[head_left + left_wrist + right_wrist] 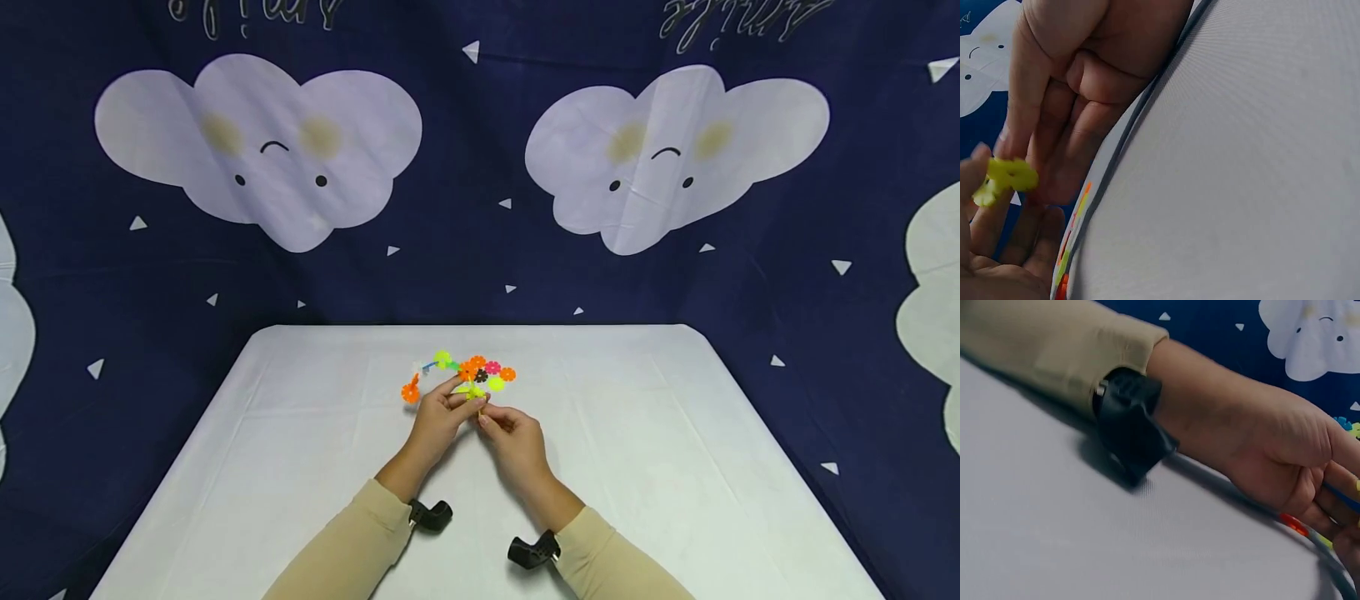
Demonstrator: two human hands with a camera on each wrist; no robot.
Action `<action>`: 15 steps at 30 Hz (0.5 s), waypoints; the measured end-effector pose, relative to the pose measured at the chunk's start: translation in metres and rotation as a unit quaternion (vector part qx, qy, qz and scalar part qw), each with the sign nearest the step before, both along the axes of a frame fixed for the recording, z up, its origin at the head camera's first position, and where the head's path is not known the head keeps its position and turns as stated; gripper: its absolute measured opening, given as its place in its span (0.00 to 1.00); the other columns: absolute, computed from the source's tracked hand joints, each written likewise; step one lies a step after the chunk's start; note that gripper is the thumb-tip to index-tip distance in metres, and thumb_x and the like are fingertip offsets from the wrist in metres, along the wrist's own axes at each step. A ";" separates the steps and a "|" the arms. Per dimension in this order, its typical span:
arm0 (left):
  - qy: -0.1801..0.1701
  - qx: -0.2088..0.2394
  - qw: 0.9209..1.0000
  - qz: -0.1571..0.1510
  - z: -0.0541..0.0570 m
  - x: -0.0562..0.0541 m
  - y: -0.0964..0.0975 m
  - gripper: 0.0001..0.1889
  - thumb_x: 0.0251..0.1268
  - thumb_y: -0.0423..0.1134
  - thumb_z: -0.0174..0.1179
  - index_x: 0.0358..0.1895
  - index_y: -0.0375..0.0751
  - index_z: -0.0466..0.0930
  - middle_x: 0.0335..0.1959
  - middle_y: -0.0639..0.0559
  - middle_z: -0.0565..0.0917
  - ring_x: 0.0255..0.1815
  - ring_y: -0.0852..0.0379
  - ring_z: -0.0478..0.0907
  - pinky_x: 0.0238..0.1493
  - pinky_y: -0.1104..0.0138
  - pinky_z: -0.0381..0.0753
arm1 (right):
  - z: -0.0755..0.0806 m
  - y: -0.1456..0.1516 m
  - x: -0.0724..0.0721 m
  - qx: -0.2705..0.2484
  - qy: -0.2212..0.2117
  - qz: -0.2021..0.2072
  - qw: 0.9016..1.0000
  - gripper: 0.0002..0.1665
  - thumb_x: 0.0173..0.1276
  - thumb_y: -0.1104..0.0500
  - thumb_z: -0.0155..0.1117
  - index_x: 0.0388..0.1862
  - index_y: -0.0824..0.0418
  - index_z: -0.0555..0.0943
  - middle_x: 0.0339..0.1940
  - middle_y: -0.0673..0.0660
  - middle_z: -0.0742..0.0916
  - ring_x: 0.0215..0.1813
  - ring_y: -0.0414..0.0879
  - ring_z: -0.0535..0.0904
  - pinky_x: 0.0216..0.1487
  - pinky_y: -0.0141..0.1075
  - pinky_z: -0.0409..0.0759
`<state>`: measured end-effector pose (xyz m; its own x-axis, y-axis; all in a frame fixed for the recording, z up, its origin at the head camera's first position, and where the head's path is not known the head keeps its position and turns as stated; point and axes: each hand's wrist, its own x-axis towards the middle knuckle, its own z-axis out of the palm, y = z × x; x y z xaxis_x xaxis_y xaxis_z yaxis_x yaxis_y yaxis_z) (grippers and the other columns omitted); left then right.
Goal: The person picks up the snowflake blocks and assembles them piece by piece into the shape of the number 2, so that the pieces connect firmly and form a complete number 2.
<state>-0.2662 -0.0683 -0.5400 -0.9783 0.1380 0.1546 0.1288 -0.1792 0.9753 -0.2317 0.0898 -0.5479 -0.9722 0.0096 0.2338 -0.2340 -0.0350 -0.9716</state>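
Yellow snowflake discs [474, 392], small notched plastic pieces, are between my two hands above the middle of the table. My left hand [435, 423] pinches the yellow discs between thumb and fingers. From the other side, my right hand [519, 442] pinches at their lower edge, its fingertips right beside the left thumb. In the left wrist view, the yellow discs [1010, 175] stand at an angle to each other between the fingertips of both hands. The right wrist view shows my right hand [1272, 431], with the pinched part mostly cut off by the frame's edge.
Just beyond the hands lie more snowflake discs: orange [508, 375], pink [492, 367], black [482, 376] and lime [443, 359]. An orange disc [410, 392] lies left of my left hand. Behind the white table [315, 358] hangs a dark blue cloud-printed cloth [465, 167].
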 end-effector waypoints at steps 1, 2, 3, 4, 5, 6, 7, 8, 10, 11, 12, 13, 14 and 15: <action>0.000 -0.003 1.000 0.007 0.000 0.000 0.000 0.37 0.72 0.29 0.69 0.77 0.21 0.59 0.49 0.37 0.89 0.49 0.55 0.88 0.50 0.70 0.84 | 0.000 0.001 -0.001 0.044 0.015 -0.008 0.999 0.09 0.73 0.69 0.71 0.49 0.72 0.88 0.48 0.61 0.91 0.45 0.46 0.89 0.47 0.34 0.87; 0.001 -0.005 1.000 0.016 0.000 -0.001 -0.001 0.37 0.73 0.29 0.68 0.77 0.21 0.59 0.49 0.36 0.89 0.50 0.53 0.88 0.51 0.69 0.84 | 0.001 0.003 -0.002 0.088 0.032 -0.018 0.995 0.09 0.72 0.68 0.72 0.48 0.70 0.89 0.47 0.59 0.91 0.44 0.46 0.89 0.45 0.34 0.87; 0.000 -0.008 1.000 0.027 -0.001 -0.002 -0.001 0.37 0.73 0.29 0.68 0.78 0.22 0.59 0.49 0.36 0.89 0.50 0.52 0.88 0.50 0.68 0.85 | 0.001 0.005 -0.004 0.128 0.051 -0.028 0.990 0.09 0.71 0.67 0.74 0.48 0.69 0.89 0.45 0.58 0.91 0.43 0.46 0.89 0.44 0.34 0.87; 0.001 -0.011 0.999 0.037 -0.001 -0.003 -0.001 0.36 0.73 0.29 0.67 0.78 0.22 0.59 0.49 0.36 0.89 0.49 0.50 0.88 0.49 0.68 0.85 | 0.001 0.007 -0.006 0.161 0.072 -0.038 0.984 0.09 0.70 0.67 0.75 0.48 0.69 0.89 0.44 0.59 0.91 0.42 0.48 0.89 0.43 0.36 0.88; 0.002 -0.010 0.999 0.045 -0.002 -0.004 -0.001 0.36 0.74 0.29 0.67 0.78 0.22 0.59 0.49 0.35 0.88 0.48 0.49 0.88 0.48 0.67 0.86 | 0.002 0.010 -0.009 0.193 0.091 -0.052 0.976 0.10 0.69 0.67 0.76 0.48 0.68 0.89 0.43 0.58 0.91 0.40 0.49 0.88 0.41 0.37 0.88; 0.002 -0.004 0.999 0.051 -0.002 -0.005 -0.001 0.35 0.74 0.28 0.66 0.77 0.22 0.60 0.49 0.33 0.88 0.48 0.47 0.88 0.47 0.66 0.87 | 0.002 0.012 -0.012 0.224 0.105 -0.067 0.967 0.10 0.68 0.67 0.77 0.47 0.67 0.89 0.42 0.58 0.91 0.39 0.49 0.88 0.41 0.39 0.87; 0.006 0.006 0.999 0.052 -0.002 -0.006 -0.001 0.34 0.75 0.27 0.65 0.77 0.21 0.60 0.50 0.31 0.87 0.47 0.44 0.88 0.47 0.64 0.87 | 0.003 0.015 -0.016 0.248 0.120 -0.080 0.958 0.11 0.66 0.67 0.78 0.47 0.68 0.89 0.42 0.59 0.91 0.39 0.50 0.87 0.42 0.41 0.87; 0.005 0.018 0.999 0.050 -0.003 -0.007 -0.001 0.32 0.75 0.27 0.64 0.76 0.21 0.61 0.50 0.29 0.86 0.47 0.41 0.88 0.47 0.62 0.88 | 0.003 0.017 -0.020 0.273 0.132 -0.092 0.949 0.12 0.65 0.68 0.78 0.46 0.68 0.89 0.42 0.59 0.90 0.39 0.51 0.86 0.43 0.44 0.86; 0.003 0.041 0.998 0.045 -0.003 -0.008 -0.001 0.28 0.76 0.26 0.63 0.72 0.20 0.62 0.51 0.25 0.85 0.47 0.35 0.88 0.48 0.58 0.88 | 0.002 0.021 -0.029 0.320 0.145 -0.107 0.930 0.14 0.63 0.68 0.79 0.46 0.69 0.88 0.44 0.61 0.89 0.42 0.54 0.84 0.48 0.48 0.83; 0.001 0.052 0.998 0.042 -0.003 -0.008 0.000 0.26 0.76 0.25 0.62 0.70 0.20 0.63 0.52 0.24 0.84 0.47 0.33 0.87 0.48 0.57 0.88 | 0.002 0.023 -0.035 0.342 0.144 -0.109 0.922 0.14 0.62 0.67 0.79 0.46 0.69 0.88 0.45 0.62 0.89 0.44 0.56 0.84 0.50 0.50 0.82; -0.003 0.060 0.997 0.043 -0.003 -0.008 0.000 0.24 0.76 0.25 0.62 0.67 0.21 0.64 0.52 0.24 0.84 0.48 0.32 0.87 0.48 0.56 0.88 | 0.001 0.024 -0.040 0.361 0.143 -0.108 0.915 0.15 0.63 0.66 0.79 0.47 0.70 0.87 0.46 0.62 0.88 0.47 0.57 0.83 0.53 0.52 0.80; -0.005 0.062 0.997 0.045 -0.003 -0.008 0.001 0.22 0.76 0.26 0.62 0.65 0.21 0.65 0.52 0.24 0.84 0.48 0.31 0.86 0.48 0.56 0.88 | 0.000 0.024 -0.045 0.378 0.139 -0.105 0.909 0.16 0.63 0.65 0.79 0.47 0.70 0.86 0.47 0.63 0.88 0.49 0.58 0.82 0.56 0.53 0.79; -0.007 0.063 0.997 0.047 -0.003 -0.008 0.001 0.21 0.77 0.26 0.62 0.64 0.22 0.65 0.52 0.25 0.84 0.49 0.32 0.86 0.48 0.56 0.88 | -0.001 0.025 -0.050 0.393 0.136 -0.101 0.904 0.16 0.64 0.64 0.79 0.48 0.71 0.86 0.47 0.64 0.87 0.51 0.59 0.82 0.57 0.53 0.78; -0.011 0.066 0.997 0.048 -0.004 -0.008 0.002 0.20 0.76 0.26 0.62 0.63 0.22 0.66 0.53 0.25 0.84 0.49 0.32 0.86 0.48 0.57 0.88 | -0.002 0.025 -0.055 0.403 0.134 -0.098 0.900 0.17 0.64 0.63 0.79 0.48 0.71 0.86 0.48 0.64 0.87 0.52 0.60 0.81 0.59 0.53 0.78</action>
